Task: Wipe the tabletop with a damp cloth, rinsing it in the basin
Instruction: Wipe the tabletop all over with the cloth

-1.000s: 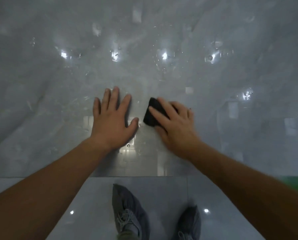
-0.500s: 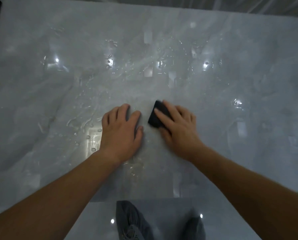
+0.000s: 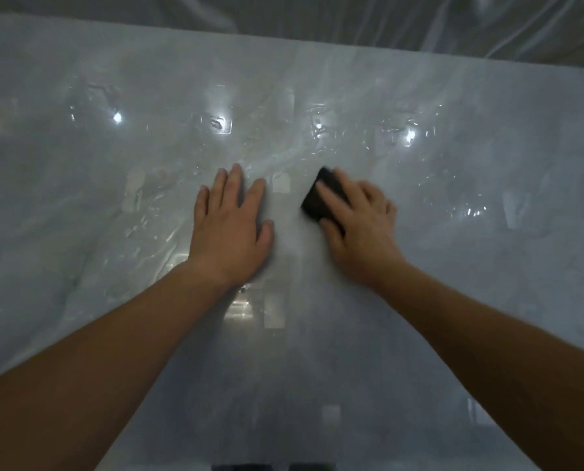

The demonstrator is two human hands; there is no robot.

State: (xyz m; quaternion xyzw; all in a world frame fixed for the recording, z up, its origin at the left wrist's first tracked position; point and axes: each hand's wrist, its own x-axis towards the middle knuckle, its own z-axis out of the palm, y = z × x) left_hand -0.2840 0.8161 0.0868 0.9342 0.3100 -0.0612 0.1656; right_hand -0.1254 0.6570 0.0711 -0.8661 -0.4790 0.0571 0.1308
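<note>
Black cloth, folded into a small pad, flat on the bench a little right of centre. Pinned there under the right hand: fingers laid fairly straight across the top, thumb tucked along the near edge, pressing rather than clenching, to judge through the motion blur. Just beside it, clear of the cloth, the left hand, spread wide and planted palm-down on the stone, holding nothing, likely bracing the lean.

Around both, pale grey marbled surface, glossy, with water streaks and beads to the left and further back, lamp glints among them. Beyond the far edge, clear plastic sheeting. No basin anywhere in view.

Judged as mid-wipe: a stroke in the middle band, not the rinse. Share of the top already done: impossible to tell. Wet smears to the left and across the back, either ground covered or film yet to be evened out.

Next, probably: carry the pad on across the right-hand stretch, duller and drier-looking, with even downward pressure and overlapping passes. Shift the bracing hand off any patch about to be wiped. After that, lift away toward the basin, somewhere outside this view.
</note>
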